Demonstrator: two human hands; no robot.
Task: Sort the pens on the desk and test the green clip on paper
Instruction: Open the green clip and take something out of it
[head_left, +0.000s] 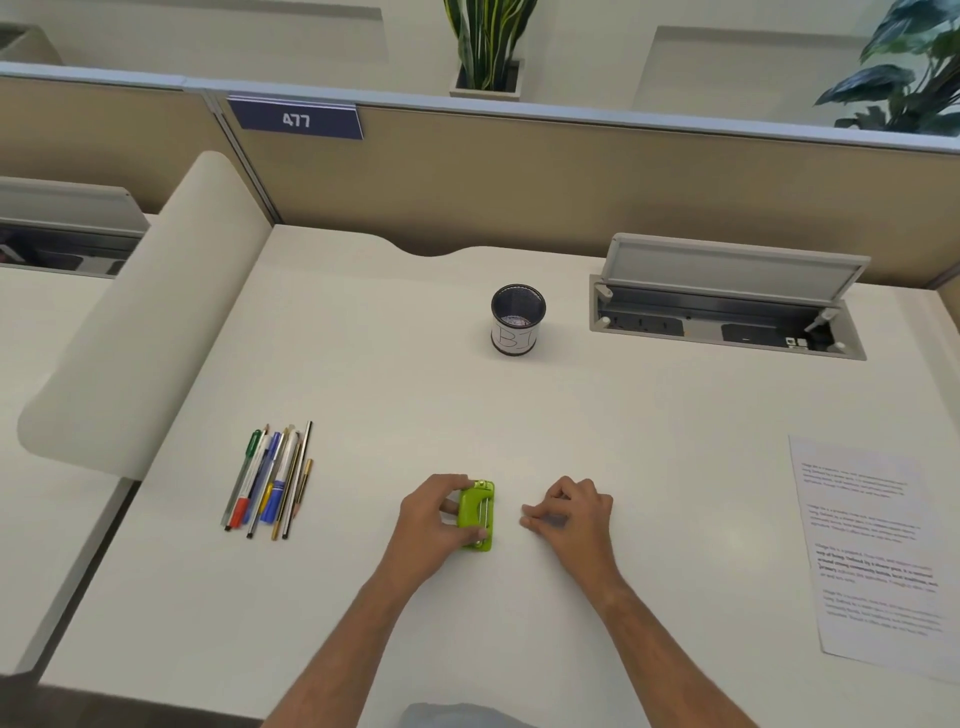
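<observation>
The green clip (479, 514) lies on the white desk (649, 426) near the front middle. My left hand (434, 519) grips it from the left, with fingers over its top and bottom ends. My right hand (569, 514) rests on the desk a little to the right of the clip, fingers curled together, holding nothing that I can see. Several pens and pencils (270, 480) lie side by side in a bundle at the left. A printed sheet of paper (872, 556) lies at the right edge.
A black mesh pen cup (517, 319) with a white label stands at the back middle. An open cable hatch (727, 312) sits at the back right. A beige partition (519, 182) closes the far side and a rounded divider (150, 322) bounds the left.
</observation>
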